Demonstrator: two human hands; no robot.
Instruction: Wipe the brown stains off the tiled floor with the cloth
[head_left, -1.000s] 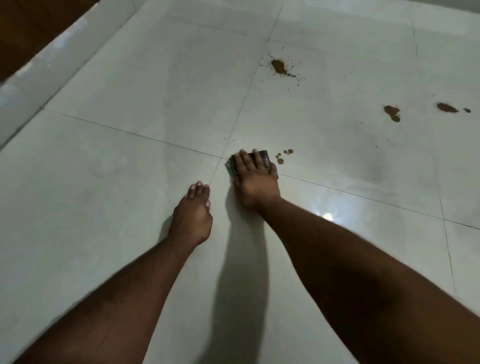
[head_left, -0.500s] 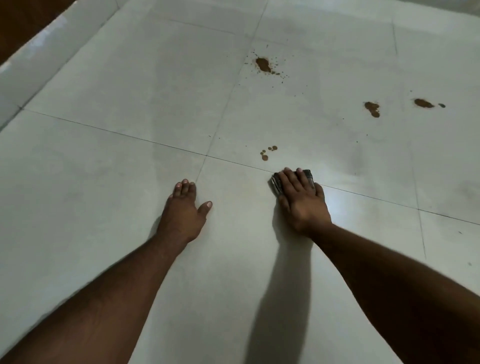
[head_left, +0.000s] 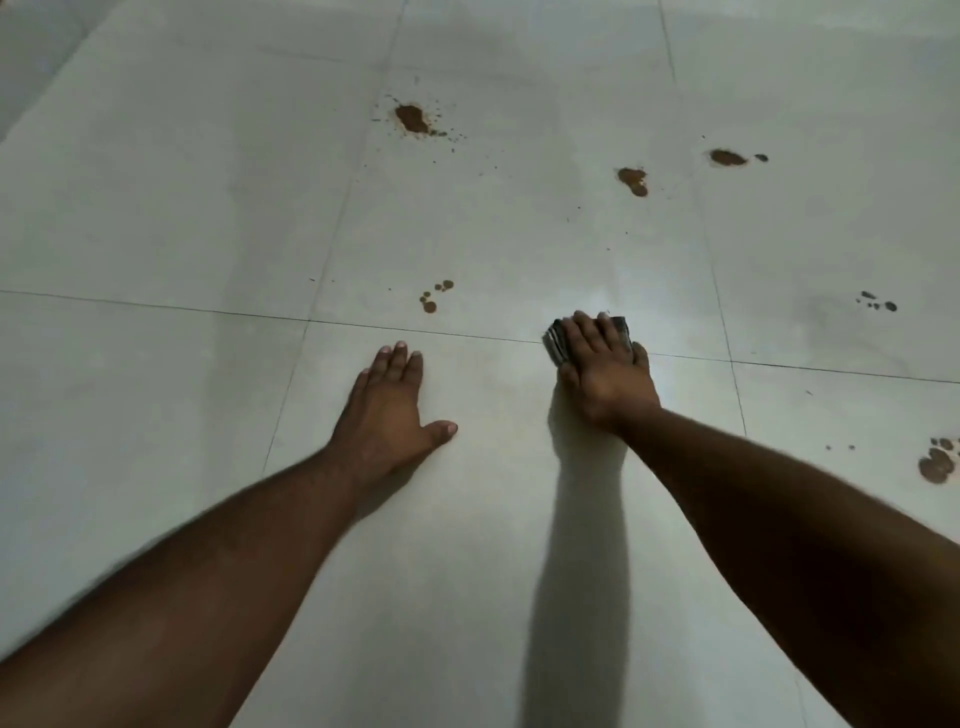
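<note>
Pressure from the right hand (head_left: 605, 376), fingers flat on the folded cloth (head_left: 558, 343), should carry through sideways to the nearest brown spots (head_left: 434, 297) (left hand (head_left: 387, 410), open-palmed, braces on the tiled floor (head_left: 156, 208)).

I'm kneeling indoors, likely in a home, on a floor of large glossy pale tiles (head_left: 156, 218) with thin dark grout lines (head_left: 156, 306), brown stains (head_left: 413, 118) spattered from twelve to three o'clock.
</note>
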